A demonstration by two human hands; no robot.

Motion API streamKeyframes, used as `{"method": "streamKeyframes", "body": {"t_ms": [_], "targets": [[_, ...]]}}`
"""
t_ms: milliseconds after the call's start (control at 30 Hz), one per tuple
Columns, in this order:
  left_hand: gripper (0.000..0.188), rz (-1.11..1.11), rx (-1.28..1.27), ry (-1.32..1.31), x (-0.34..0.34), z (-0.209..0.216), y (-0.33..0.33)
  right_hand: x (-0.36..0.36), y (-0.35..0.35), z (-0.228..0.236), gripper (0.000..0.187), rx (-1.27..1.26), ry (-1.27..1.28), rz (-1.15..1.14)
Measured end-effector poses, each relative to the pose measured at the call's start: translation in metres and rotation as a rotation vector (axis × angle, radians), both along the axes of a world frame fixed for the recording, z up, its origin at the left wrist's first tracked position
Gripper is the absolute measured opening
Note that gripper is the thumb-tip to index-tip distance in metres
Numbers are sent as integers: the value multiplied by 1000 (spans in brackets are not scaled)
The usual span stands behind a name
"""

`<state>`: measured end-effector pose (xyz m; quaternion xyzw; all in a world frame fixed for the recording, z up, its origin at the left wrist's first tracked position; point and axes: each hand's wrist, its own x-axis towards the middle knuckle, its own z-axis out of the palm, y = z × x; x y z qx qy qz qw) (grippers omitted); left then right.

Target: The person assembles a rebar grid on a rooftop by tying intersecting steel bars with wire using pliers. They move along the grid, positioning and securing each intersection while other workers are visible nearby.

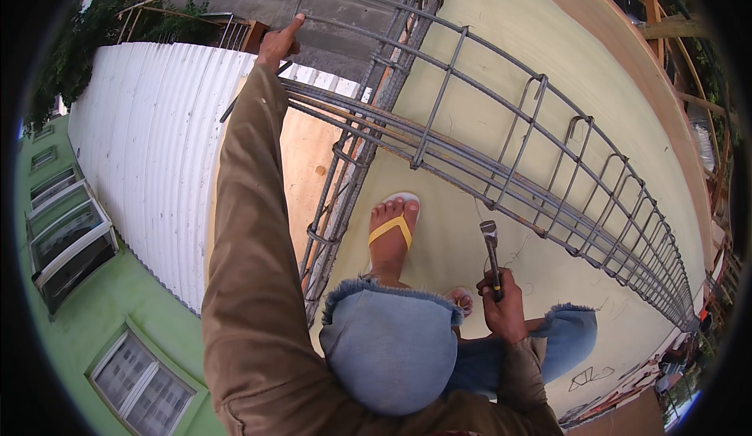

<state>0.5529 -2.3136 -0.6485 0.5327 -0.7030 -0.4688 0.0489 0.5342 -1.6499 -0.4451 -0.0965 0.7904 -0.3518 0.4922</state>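
Observation:
My left hand (279,45), at the end of my outstretched arm, is closed at the bent end of a thin steel rebar (345,27). The thumb lies against the bar; the curled fingers are partly hidden. That bar reaches into a long rebar cage (517,111) with rectangular stirrups, which runs toward the right. My right hand (505,304), low beside my knee, grips a metal-headed hand tool (490,242) with a yellow-and-black handle. Whether it is pincers or a hammer I cannot tell. The tool's head points up toward the cage, apart from its lower bars.
A second rebar cage (338,173) crosses along the edge of the pale slab (439,232), left of my sandalled foot (389,236). Beyond that edge are a plywood sheet (312,154), white corrugated metal (160,134) and a green building (86,322). Timber (672,27) stands at right.

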Motion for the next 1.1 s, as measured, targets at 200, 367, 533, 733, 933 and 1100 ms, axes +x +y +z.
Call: {"method": "streamKeyframes", "body": {"t_ms": [200, 367, 533, 733, 933, 1100], "targets": [[84, -26, 5, 66, -15, 24, 26, -4, 10, -9, 20, 8, 24, 3], [70, -10, 27, -97, -9, 24, 12, -8, 10, -10, 21, -23, 15, 28], [58, -89, 139, -166, -19, 41, 14, -4, 18, -19, 28, -68, 58, 2], [58, -129, 176, -292, -26, 66, 19, -6, 16, -14, 29, -62, 15, -8], [63, -202, 232, -397, -28, 79, 9, -5, 9, -4, 24, -70, -12, -47], [77, -201, -63, -397, -14, 58, 8, -10, 3, 1, 26, -85, -42, -73]]}}
